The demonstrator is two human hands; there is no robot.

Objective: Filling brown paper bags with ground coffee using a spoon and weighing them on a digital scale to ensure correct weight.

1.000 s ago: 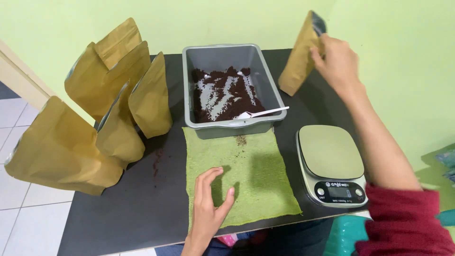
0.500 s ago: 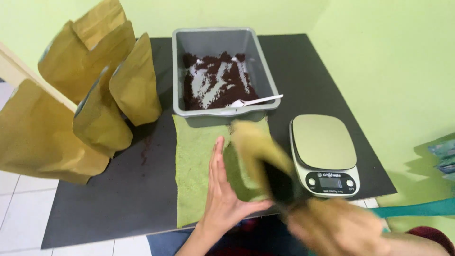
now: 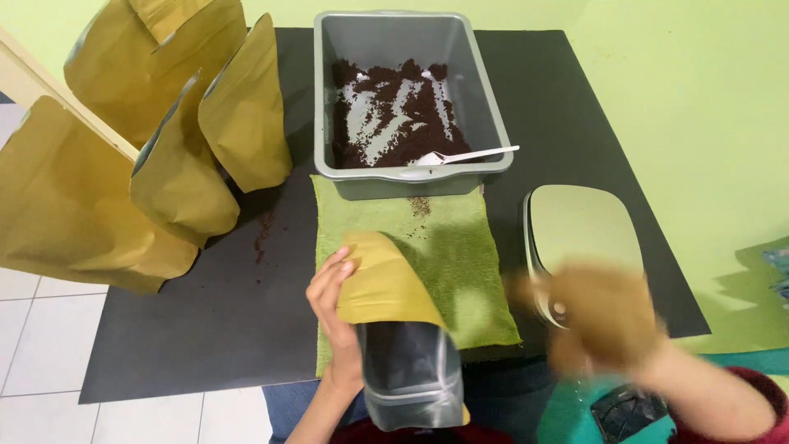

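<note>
Left hand grips one gold pouch at bottom centre of frame, fingers curled round its left edge, thumb hidden behind. Pouch is matte yellow-gold outside, shiny silver inside; its mouth gapes toward the camera, base end lies over the green cloth. Right hand at lower right is a motion-blurred smear in front of the scale; cannot tell how far open it is or if it has hold of anything. Counts: one held pouch, plus about five more gold pouches bunched at upper left, some overlapping so exact count is unsure. One grey tub at top centre, with dark brown granules spread thin on its floor. One white spoon lying in the tub, handle resting on the right rim. One cloth just below the tub, a few granules spilled on it. One scale right of the cloth. All on one black table.
</note>
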